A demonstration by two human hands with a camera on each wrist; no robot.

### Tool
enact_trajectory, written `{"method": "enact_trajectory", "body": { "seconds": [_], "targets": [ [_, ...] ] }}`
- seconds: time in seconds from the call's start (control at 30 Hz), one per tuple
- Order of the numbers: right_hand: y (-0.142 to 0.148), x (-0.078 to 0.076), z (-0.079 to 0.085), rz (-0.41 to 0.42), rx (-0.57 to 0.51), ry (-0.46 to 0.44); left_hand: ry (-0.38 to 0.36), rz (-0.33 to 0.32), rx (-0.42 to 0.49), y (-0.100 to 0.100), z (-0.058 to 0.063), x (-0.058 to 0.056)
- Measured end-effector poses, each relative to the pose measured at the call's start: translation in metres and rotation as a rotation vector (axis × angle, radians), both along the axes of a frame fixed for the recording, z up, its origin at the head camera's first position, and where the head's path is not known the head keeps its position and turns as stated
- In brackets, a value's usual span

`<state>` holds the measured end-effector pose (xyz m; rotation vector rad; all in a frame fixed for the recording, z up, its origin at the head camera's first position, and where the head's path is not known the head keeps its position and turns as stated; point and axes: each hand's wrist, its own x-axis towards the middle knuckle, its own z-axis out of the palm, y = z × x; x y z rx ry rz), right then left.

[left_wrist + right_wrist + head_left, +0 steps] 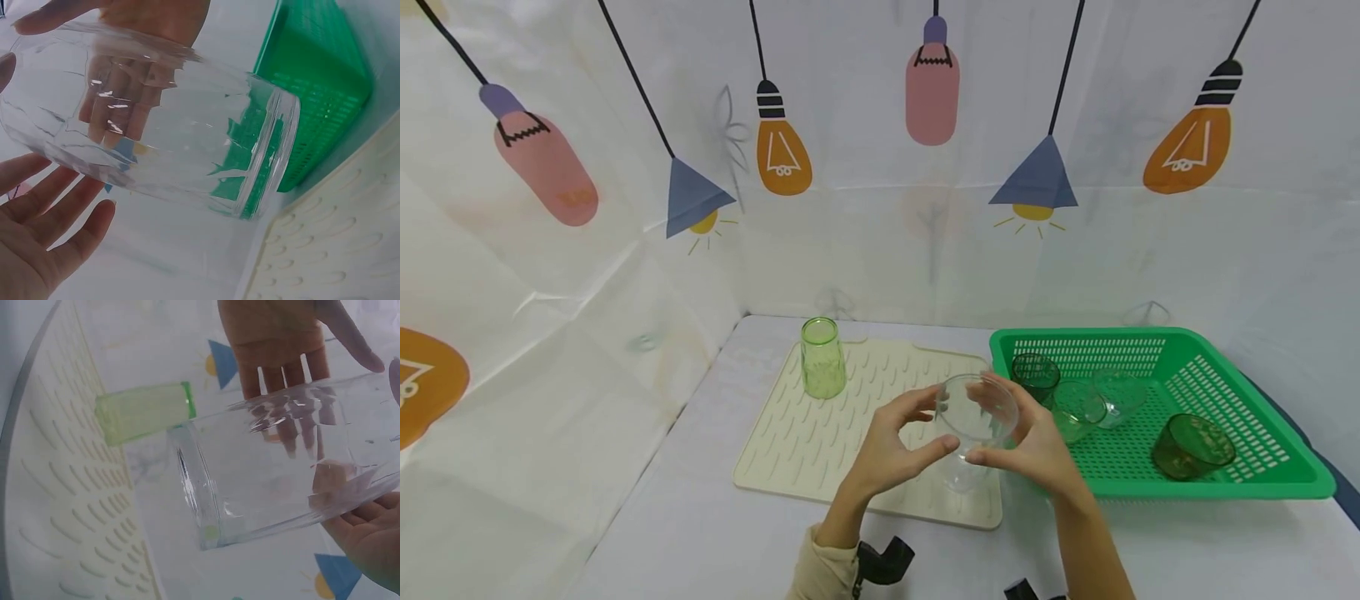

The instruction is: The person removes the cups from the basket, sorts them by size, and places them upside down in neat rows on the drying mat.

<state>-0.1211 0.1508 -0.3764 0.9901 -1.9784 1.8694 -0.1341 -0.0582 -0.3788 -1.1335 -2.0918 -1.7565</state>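
Left hand: my left hand [891, 442] is partly curled, gripping the left side of the clear drinking glass [966, 417], thumb on the near side and fingers bent around the far side.
Right hand: my right hand [1037, 437] mirrors it on the right side, thumb near, fingers wrapped behind; the two thumb tips come close together at the front (the wall is so clear that my fingers show straight through it).
Clear drinking glass: held up between both palms, over the near right part of the cream draining mat [820, 442]; the right wrist view shows its lower end apart from the mat.
Draining mat: ridged, lying flat on the white tabletop [685, 517], left of the basket.
Green tumbler: the pale green tumbler [823, 367] stands on the mat's far left part, well apart from my hands.
Green basket: the green plastic basket [1202, 492] sits to the right, just beside my right hand.
Basket's glassware: a dark green glass [1036, 375] at far left, a light green glass [1077, 412] nearer, a clear cup [1118, 398] beside that, and an olive-brown glass [1193, 447] near right.
Sleeve: a cream sleeve [825, 567] covers my left forearm.
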Motion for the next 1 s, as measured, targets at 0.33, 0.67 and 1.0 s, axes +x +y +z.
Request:
{"method": "enact_trajectory", "body": {
  "seconds": [0.33,0.67,1.0],
  "targets": [
    [-0.0062,-0.0019,-0.0052,0.056,-0.020,0.023,-0.021,0.001,-0.045,0.0025,-0.0001,0.0023],
    [-0.0066,-0.0011,-0.0043,0.116,0.009,0.006,-0.060,-0.022,-0.070,-0.0011,0.0020,0.0027],
    [0.0022,0.0062,-0.0011,0.073,0.199,-0.125,-0.083,-0.040,-0.104,-0.0022,0.0043,0.0029]
  ]
}}
